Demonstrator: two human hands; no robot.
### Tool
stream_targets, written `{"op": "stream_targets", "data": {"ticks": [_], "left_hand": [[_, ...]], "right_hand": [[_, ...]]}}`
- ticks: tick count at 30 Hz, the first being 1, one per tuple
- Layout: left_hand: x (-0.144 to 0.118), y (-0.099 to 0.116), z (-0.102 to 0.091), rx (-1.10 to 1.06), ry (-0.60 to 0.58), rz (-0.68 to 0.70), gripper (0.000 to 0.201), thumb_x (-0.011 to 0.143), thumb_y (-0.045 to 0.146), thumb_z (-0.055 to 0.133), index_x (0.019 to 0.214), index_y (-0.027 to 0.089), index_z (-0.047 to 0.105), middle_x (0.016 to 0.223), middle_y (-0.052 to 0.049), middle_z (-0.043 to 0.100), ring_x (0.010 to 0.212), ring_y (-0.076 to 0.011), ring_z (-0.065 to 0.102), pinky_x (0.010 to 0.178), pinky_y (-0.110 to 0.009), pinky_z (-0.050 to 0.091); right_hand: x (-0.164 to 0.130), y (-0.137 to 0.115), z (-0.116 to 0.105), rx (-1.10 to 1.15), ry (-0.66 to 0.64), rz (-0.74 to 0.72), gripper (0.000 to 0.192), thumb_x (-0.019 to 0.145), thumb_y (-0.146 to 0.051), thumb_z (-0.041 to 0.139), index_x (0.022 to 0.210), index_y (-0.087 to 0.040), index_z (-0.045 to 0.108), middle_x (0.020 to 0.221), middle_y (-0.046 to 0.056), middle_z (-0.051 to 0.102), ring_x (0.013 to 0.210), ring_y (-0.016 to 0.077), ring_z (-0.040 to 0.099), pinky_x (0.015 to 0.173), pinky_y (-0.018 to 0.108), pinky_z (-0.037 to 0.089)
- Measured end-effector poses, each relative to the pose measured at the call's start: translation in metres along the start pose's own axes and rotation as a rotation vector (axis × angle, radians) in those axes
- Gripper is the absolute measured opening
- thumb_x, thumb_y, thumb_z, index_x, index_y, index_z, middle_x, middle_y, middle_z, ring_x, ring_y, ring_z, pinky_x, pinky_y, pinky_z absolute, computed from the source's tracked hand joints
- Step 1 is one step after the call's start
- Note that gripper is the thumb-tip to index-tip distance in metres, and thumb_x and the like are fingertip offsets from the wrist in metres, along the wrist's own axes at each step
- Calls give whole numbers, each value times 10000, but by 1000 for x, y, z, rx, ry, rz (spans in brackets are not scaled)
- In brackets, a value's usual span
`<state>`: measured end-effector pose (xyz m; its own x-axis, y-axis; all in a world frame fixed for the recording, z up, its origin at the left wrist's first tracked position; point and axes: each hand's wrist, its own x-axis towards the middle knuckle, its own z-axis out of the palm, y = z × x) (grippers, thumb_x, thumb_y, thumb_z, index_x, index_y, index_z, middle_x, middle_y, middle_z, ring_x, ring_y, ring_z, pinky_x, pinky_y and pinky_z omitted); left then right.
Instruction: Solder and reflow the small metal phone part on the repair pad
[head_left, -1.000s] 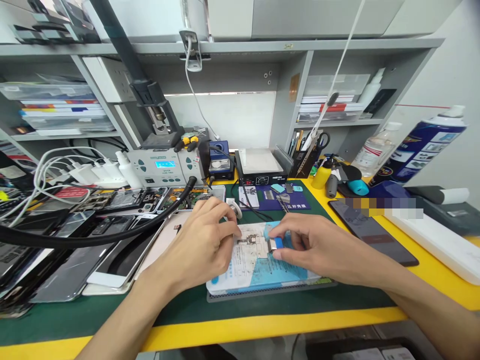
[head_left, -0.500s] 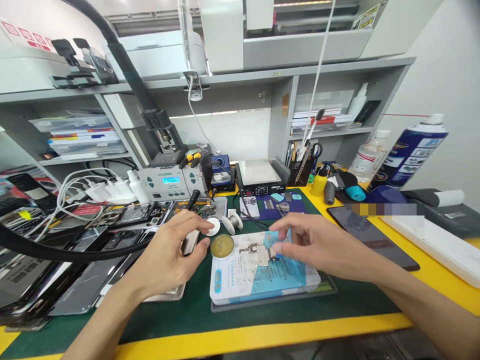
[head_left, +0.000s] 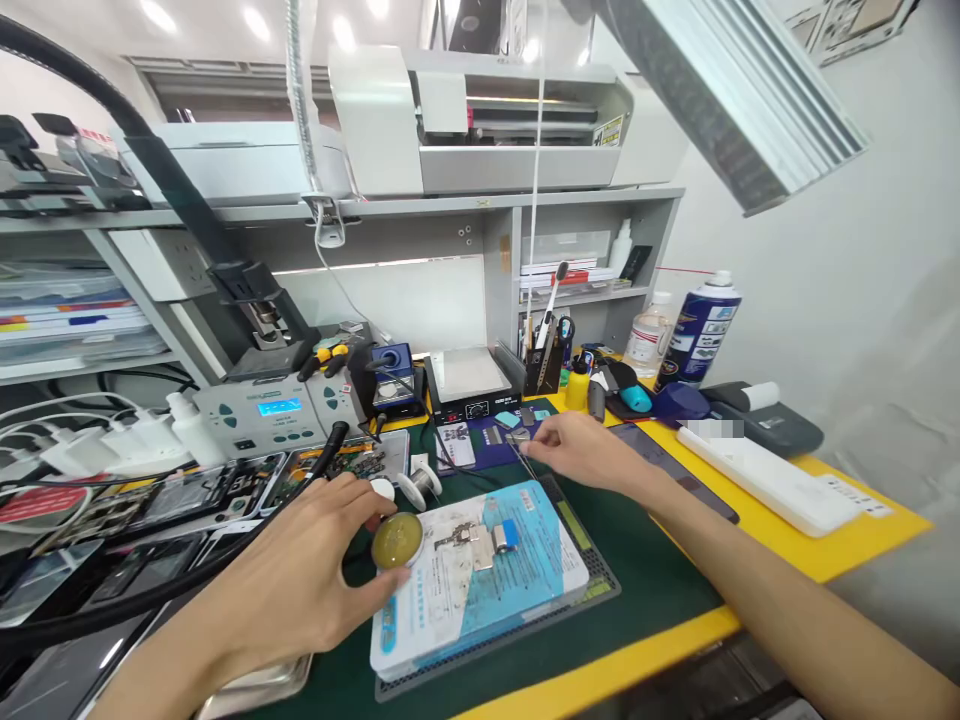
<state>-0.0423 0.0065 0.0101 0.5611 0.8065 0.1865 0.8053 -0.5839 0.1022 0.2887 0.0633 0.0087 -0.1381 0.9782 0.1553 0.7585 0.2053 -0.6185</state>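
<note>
My left hand (head_left: 322, 560) curves around a small round tin of amber paste (head_left: 397, 541), thumb at its near edge and fingertips at its far side. The tin sits at the left corner of a white and blue box (head_left: 510, 590). A white round lid (head_left: 382, 489) lies just behind the tin, partly hidden by my fingers. On the box rests a small metal phone part with a blue-tipped flex cable (head_left: 484, 543). My right hand (head_left: 581, 450) is beyond the box, thumb and fingers pinched on thin tweezers (head_left: 525, 458) at the purple mat (head_left: 484, 455).
A solder wire spool (head_left: 420, 487) stands behind the tin. Phones and boards crowd the left, beside a rework station (head_left: 277, 410) and its black hose. A hot plate (head_left: 472, 385) and pen holder (head_left: 544, 368) stand behind. A spray can (head_left: 697, 335) is at right.
My right hand has moved from above the box to the tweezers behind it and closed on them. My left hand has closed in around the tin. The camera view has shifted.
</note>
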Motion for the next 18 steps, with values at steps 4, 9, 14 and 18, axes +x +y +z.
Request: {"op": "stream_targets", "data": {"ticks": [4, 9, 14, 18], "left_hand": [[3, 2, 3, -31, 22, 9, 279, 895, 480, 570, 967, 218, 634, 944, -74, 653, 860, -262, 616, 765, -385, 506], [-1, 5, 8, -46, 94, 23, 261, 885, 458, 588, 979, 214, 595, 946, -74, 640, 847, -253, 605, 742, -381, 501], [-6, 6, 13, -52, 184, 31, 247, 873, 401, 603, 1037, 218, 570, 980, -78, 630, 863, -256, 598, 735, -388, 497], [-7, 7, 18, -78, 249, 56, 305, 861, 363, 623, 1116, 211, 553, 1045, -84, 620, 924, -263, 594, 799, -410, 504]], "right_hand": [[3, 4, 14, 4, -30, 55, 292, 703, -366, 794, 539, -202, 617, 541, -3, 590, 555, 169, 559, 541, 291, 357], [6, 1, 18, 83, 22, 100, 210, 689, -290, 729, 575, -201, 578, 566, -10, 594, 565, 154, 548, 523, 272, 350], [1, -11, 6, 337, 41, 147, 180, 732, -285, 663, 881, -204, 605, 640, -14, 637, 508, 141, 545, 457, 250, 372], [-5, -19, -8, 585, -13, 169, 244, 783, -315, 592, 978, -187, 667, 621, -3, 621, 494, 156, 571, 445, 269, 421]]}}
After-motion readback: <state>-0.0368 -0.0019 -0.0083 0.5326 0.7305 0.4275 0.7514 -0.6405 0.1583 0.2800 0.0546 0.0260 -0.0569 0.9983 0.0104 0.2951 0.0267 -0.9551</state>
